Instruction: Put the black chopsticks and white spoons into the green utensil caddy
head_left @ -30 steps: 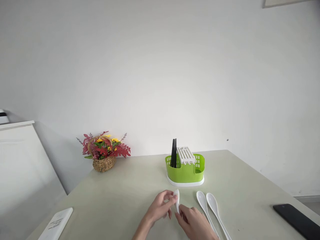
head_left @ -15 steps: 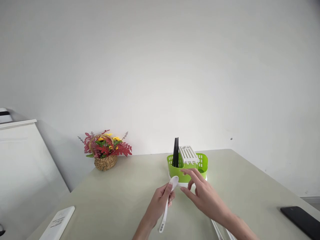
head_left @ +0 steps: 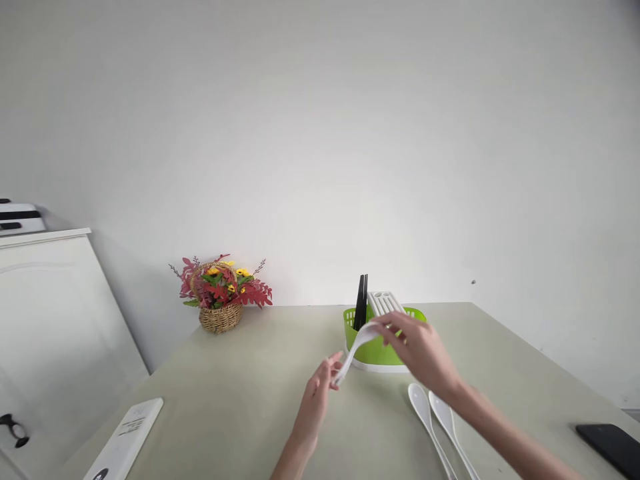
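Right hand (head_left: 417, 347) pinches a white spoon (head_left: 356, 348) by its bowl; left hand (head_left: 320, 390), fingers loosely open, touches the handle end.

A pale green worktop (head_left: 260, 400) is seen carrying a green cutlery caddy (head_left: 383, 347), two white spoons (head_left: 435, 427) laid side by side, a flower basket (head_left: 221, 315), a white remote (head_left: 125, 445) and a black phone (head_left: 607, 443).

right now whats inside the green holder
Black chopsticks stand in the green holder, beside a white slotted insert. The right hand covers part of it; the bottom is hidden.
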A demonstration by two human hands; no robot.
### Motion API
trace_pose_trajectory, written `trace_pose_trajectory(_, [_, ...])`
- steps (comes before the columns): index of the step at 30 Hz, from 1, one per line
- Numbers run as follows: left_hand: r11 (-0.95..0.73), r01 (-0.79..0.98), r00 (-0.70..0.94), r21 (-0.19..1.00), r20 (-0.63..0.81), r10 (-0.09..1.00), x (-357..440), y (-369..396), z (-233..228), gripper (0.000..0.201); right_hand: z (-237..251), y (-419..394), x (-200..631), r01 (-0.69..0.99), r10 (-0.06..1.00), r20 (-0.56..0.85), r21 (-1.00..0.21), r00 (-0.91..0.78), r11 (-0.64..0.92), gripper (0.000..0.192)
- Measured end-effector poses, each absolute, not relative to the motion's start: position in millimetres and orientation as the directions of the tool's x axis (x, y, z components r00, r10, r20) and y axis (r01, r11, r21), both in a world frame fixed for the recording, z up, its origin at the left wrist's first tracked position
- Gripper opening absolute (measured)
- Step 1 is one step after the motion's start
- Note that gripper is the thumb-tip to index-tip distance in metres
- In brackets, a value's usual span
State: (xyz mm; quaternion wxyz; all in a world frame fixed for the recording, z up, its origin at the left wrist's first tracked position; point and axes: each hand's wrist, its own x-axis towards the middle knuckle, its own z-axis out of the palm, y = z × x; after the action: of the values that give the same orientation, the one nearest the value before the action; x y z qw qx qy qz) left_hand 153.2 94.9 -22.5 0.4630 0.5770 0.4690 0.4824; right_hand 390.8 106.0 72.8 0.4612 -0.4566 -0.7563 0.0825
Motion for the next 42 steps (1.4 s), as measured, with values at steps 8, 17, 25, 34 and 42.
trace_pose_trajectory(8, [-0.162, 0.155, -0.095, 0.975, 0.178, 0.979, 114, 94, -79, 0.056, 87, 151, 412, 0.908, 0.574, 0.78, -0.021, -0.247, 0.419, 0.03])
trace_pose_trajectory(17, [-0.234, 0.28, 0.041, 0.931, 0.232, 0.972, 120, 85, -87, 0.048, 35, 161, 380, 0.885, 0.56, 0.734, 0.12, -0.384, 0.449, 0.023])
trace_pose_trajectory(25, [-0.254, 0.309, 0.06, 0.917, 0.247, 0.967, 119, 83, -87, 0.048, 26, 161, 385, 0.863, 0.549, 0.73, 0.111, -0.407, 0.492, 0.018])
trace_pose_trajectory(34, [-0.25, 0.355, 0.068, 0.901, 0.242, 0.968, 122, 84, -84, 0.048, 7, 126, 450, 0.746, 0.626, 0.522, 0.03, -0.58, 0.666, 0.027])
trace_pose_trajectory(42, [-0.225, 0.384, 0.06, 0.896, 0.219, 0.974, 123, 82, -81, 0.05, -51, 124, 502, 0.841, 0.856, 0.245, -0.199, -0.455, 0.504, 0.038])
